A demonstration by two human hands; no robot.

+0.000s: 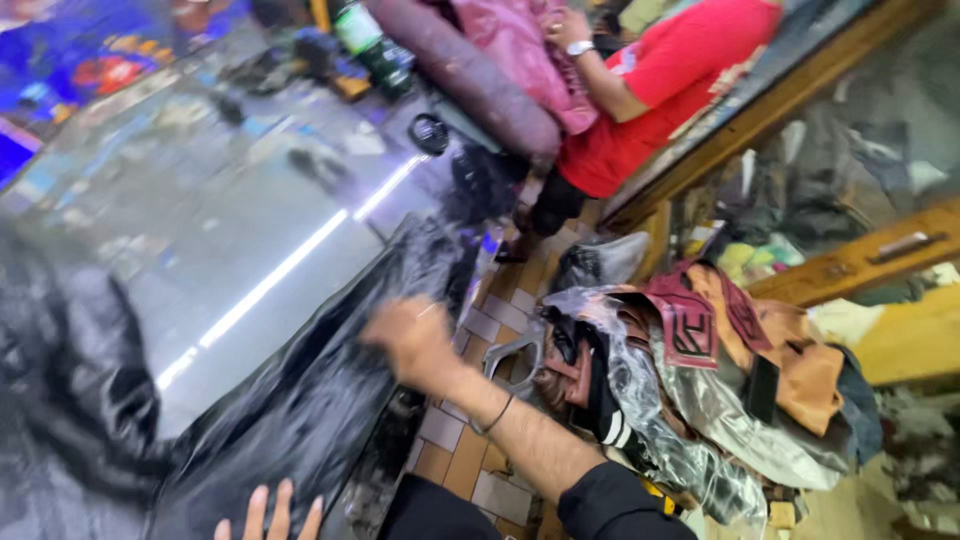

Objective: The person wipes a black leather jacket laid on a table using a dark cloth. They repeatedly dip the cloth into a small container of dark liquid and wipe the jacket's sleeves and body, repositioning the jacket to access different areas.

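My right hand (412,338) reaches forward over the edge of a glass-topped counter (230,200) and rests on a sheet of dark glossy material (330,380) that hangs off the counter. The picture is blurred, so the grip is unclear. Only the fingertips of my left hand (268,515) show at the bottom edge, spread flat on the same dark sheet.
A heap of clothes and clear plastic wrap (700,390) lies on the tiled floor (470,450) to my right. A person in a red shirt (660,90) sits beyond the counter holding pink cloth. Bottles (372,40) stand at the counter's far end. Wooden shelves (860,260) are at right.
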